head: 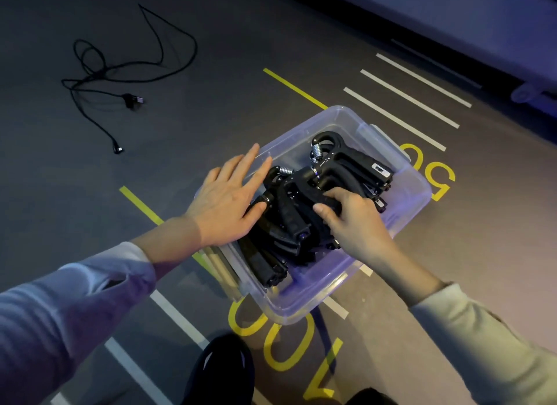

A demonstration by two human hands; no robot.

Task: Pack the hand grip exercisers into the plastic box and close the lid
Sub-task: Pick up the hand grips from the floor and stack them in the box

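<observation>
At far left we see a black cable (120,76) loose on the floor (211,37), well apart from the work. The left hand (224,198) lies flat, fingers spread, over the near-left rim of the clear plastic box (404,211), holding nothing. Inside, black hand grip exercisers (340,160) are piled nearly to the rim. The right hand (352,220) has its grip closed on one exerciser's handle. Painted lines and yellow numerals (434,175) surround the box; no lid is visible.
</observation>
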